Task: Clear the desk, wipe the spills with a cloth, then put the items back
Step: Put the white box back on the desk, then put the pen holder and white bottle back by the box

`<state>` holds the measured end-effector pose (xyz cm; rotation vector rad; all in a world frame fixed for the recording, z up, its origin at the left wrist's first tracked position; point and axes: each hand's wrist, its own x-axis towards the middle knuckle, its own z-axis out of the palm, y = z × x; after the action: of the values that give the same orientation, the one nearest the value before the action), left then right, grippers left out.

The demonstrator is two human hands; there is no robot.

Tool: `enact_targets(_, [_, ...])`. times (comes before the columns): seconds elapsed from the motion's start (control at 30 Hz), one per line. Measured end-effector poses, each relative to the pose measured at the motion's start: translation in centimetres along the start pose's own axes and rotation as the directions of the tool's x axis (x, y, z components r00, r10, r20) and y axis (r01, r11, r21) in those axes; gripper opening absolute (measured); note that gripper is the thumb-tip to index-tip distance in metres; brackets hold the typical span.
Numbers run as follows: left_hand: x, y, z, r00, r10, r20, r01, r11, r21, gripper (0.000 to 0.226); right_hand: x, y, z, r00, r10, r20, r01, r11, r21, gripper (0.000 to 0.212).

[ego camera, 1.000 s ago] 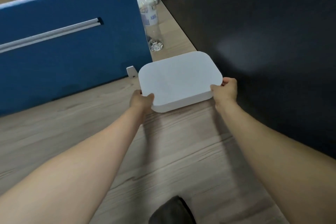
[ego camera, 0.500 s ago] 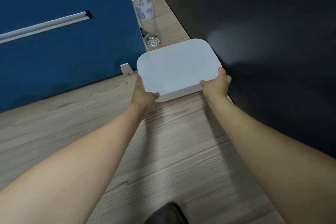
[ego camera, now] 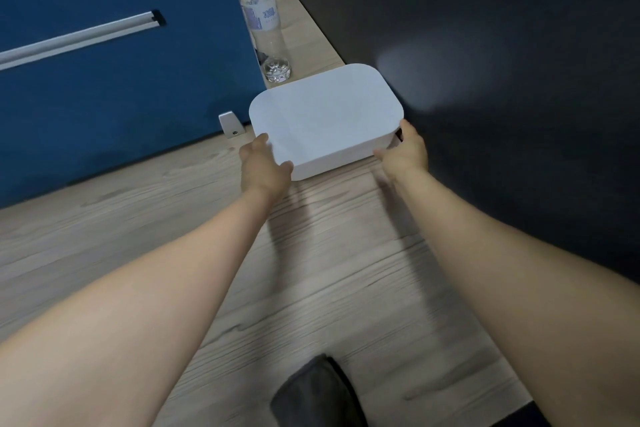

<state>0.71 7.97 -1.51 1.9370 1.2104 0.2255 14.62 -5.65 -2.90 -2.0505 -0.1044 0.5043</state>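
Both hands held the white box (ego camera: 325, 114) at the worktop's (ego camera: 329, 270) far right corner, left grip (ego camera: 265, 166) and right grip (ego camera: 403, 152) clamped on its near corners, beside a plastic bottle (ego camera: 265, 21).

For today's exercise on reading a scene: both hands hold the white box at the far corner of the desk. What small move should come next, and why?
Probably release it and draw both hands back. The white box appears to lie flat on the desk in the corner by the blue divider and bottle, with the left hand and right hand gripping its near corners.
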Motion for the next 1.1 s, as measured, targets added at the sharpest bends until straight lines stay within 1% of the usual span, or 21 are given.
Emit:
enact_targets(0.1, [-2.3, 0.3, -0.1, 0.999, 0.049, 0.023, -0.049, 0.999, 0.01, 0.056, -2.8, 0.8, -1.3, 1.0, -0.006, -0.028, 0.005, 0.999, -0.043, 0.057])
enact_targets(0.17, [-4.0, 0.3, 0.1, 0.997, 0.062, 0.055, -0.063, 0.998, 0.022, 0.052, -4.9, 1.5, -2.2, 0.999, 0.004, -0.034, -0.006, 0.998, -0.056, 0.056])
enact_targets(0.27, [-7.2, 0.1, 0.4, 0.985, 0.112, 0.129, -0.117, 0.993, 0.026, 0.049, -9.0, 3.1, -3.6, 0.998, 0.023, -0.055, -0.027, 0.998, -0.063, 0.054])
enact_targets(0.4, [-12.5, -1.0, 0.9, 0.949, 0.204, 0.242, -0.215, 0.976, 0.021, 0.047, -15.1, 5.8, -5.7, 0.99, 0.062, -0.127, -0.07, 0.996, -0.054, 0.048])
enact_targets(0.53, [-18.2, -2.9, 1.7, 0.892, 0.288, 0.35, -0.31, 0.951, 0.007, 0.044, -22.1, 9.2, -7.9, 0.968, 0.114, -0.223, -0.122, 0.992, -0.019, 0.045])
enact_targets(0.67, [-23.2, -4.5, 3.1, 0.844, 0.327, 0.425, -0.358, 0.934, -0.009, 0.042, -28.7, 12.8, -10.2, 0.945, 0.178, -0.273, -0.183, 0.983, 0.008, 0.046])
enact_targets(0.7, [-24.1, -4.7, 3.5, 0.835, 0.328, 0.441, -0.362, 0.932, -0.009, 0.043, -29.8, 13.6, -10.7, 0.937, 0.197, -0.289, -0.2, 0.98, 0.019, 0.046])
enact_targets(0.87, [-30.8, -6.4, 6.6, 0.743, 0.347, 0.572, -0.438, 0.898, 0.025, 0.043, -36.1, 18.7, -14.2, 0.87, 0.297, -0.394, -0.296, 0.953, 0.066, 0.044])
enact_targets(1.0, [-35.5, -8.0, 9.7, 0.666, 0.337, 0.666, -0.492, 0.869, 0.052, 0.042, -39.1, 23.3, -16.7, 0.817, 0.385, -0.43, -0.368, 0.921, 0.126, 0.041])
enact_targets(1.1, [-38.4, -9.2, 12.7, 0.639, 0.312, 0.702, -0.524, 0.845, 0.101, 0.041, -40.7, 27.1, -18.5, 0.778, 0.45, -0.438, -0.421, 0.892, 0.166, 0.038])
